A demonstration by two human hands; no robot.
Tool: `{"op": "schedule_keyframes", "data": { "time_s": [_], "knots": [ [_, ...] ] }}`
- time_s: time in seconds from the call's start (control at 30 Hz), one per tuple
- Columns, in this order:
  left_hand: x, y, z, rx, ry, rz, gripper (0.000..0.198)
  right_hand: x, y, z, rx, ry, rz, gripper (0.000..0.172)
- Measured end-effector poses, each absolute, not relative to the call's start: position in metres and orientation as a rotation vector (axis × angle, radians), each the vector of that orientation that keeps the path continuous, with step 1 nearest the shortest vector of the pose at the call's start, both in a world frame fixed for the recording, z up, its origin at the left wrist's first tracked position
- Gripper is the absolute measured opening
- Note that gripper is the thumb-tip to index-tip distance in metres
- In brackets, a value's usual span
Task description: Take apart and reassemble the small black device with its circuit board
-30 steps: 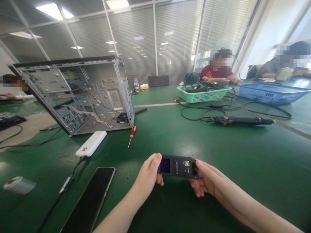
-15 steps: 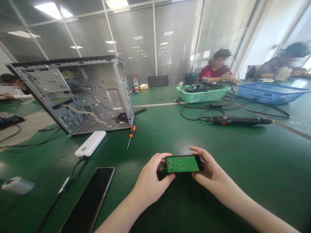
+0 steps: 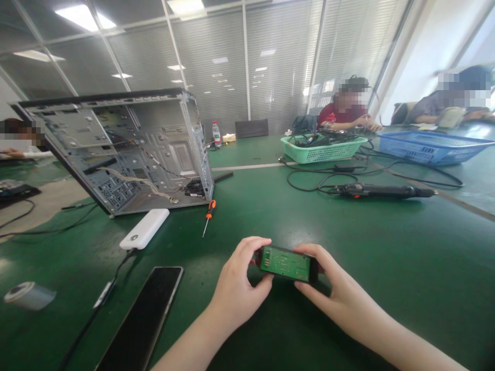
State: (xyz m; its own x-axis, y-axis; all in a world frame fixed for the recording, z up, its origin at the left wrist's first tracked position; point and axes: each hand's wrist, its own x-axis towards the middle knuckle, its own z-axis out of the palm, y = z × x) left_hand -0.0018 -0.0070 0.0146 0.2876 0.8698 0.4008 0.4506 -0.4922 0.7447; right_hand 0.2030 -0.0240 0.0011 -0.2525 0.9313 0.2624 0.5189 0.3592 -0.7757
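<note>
A small black module (image 3: 286,263) with a green circuit board facing up is held between both hands just above the green table (image 3: 386,257). My left hand (image 3: 240,286) pinches its left end with thumb and fingers curled round it. My right hand (image 3: 332,288) grips the right end, fingers wrapped beneath and thumb on the near edge. An orange-handled screwdriver (image 3: 209,211) lies on the table beyond my left hand. An open grey computer case (image 3: 127,149) lies tilted at the back left.
A white power bank (image 3: 145,228) with a cable and a black phone (image 3: 143,319) lie at the left. A tape roll (image 3: 27,294) sits far left. A black power tool (image 3: 382,191), a green basket (image 3: 323,148) and a blue basket (image 3: 433,147) are at the right. People sit at the far side.
The module was turned over from its black faceplate side to its green board side. Since half a second ago it has tilted and dropped slightly, with both hands shifting their grip.
</note>
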Motion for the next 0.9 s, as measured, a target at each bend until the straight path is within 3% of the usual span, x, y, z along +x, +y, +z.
{"op": "schedule_keyframes", "data": {
  "time_s": [0.17,0.27,0.73,0.9],
  "knots": [
    [-0.002,-0.004,0.012,1.746,1.309,0.873,0.050,0.203,-0.020,0.004,-1.340,-1.666,1.126,0.050],
    [-0.001,-0.003,0.012,1.707,1.329,0.772,0.044,0.205,-0.018,0.007,-1.362,-1.654,1.166,0.055],
    [-0.003,0.000,0.003,1.879,1.454,0.692,0.047,0.215,-0.015,0.000,-1.349,-2.076,0.781,0.042],
    [-0.004,0.000,0.003,1.948,1.468,0.669,0.049,0.207,-0.009,0.013,-1.275,-2.279,0.374,0.043]
  ]
}}
